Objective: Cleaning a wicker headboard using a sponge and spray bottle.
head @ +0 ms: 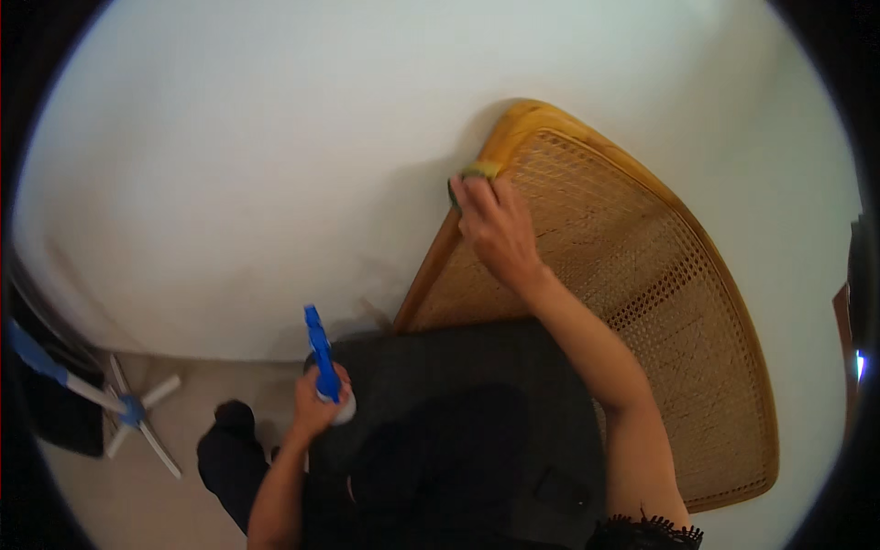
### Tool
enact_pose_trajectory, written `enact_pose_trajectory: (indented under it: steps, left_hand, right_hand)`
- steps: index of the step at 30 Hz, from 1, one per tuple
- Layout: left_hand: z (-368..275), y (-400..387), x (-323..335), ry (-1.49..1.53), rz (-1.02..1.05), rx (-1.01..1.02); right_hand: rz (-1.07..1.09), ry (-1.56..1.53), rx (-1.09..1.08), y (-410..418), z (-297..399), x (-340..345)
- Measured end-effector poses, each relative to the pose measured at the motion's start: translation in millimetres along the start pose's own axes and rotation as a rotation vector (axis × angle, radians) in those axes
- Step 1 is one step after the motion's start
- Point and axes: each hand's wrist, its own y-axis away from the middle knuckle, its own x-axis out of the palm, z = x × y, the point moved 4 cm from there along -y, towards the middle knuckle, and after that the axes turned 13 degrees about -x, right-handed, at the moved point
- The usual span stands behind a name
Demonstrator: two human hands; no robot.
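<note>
My left hand (317, 402) is closed around a white spray bottle (345, 410) with a blue trigger head, held upright over the left edge of a dark cushioned seat. With my right hand (496, 230) I press a yellow and green sponge (476, 177) against the left edge of a wooden frame (533, 120), near its top corner. Woven cane (591, 213) fills this curved headboard-like panel, which stands behind and to the right of the seat. My right forearm crosses in front of the cane.
A pale wall (240, 172) rises behind the panel. The dark seat (440, 364) lies before me, with a dark flat object (562, 489) on it. At the lower left, a white and blue stand with crossed legs (130, 410) is on the floor.
</note>
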Motion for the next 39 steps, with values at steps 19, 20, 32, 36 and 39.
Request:
enact_pose_trajectory:
  steps: [19, 20, 32, 36, 39]
  left_hand:
    - [-16, -4, -32, 0.180, -0.127, 0.021]
    - [-13, -4, -32, 0.163, -0.123, 0.020]
    - [-12, -5, -33, 0.185, -0.100, 0.000]
    - [4, -13, -17, 0.062, -0.100, 0.002]
    - [35, -8, -25, -0.125, -0.200, 0.060]
  right_hand:
    - [0.426, -0.095, 0.043, 68, 149, 102]
    - [0.438, -0.158, 0.090, 75, 155, 108]
    - [0.288, 0.043, 0.018, 43, 104, 61]
    - [0.403, -0.076, 0.102, 94, 133, 104]
    - [0.381, -0.227, 0.064, 95, 144, 105]
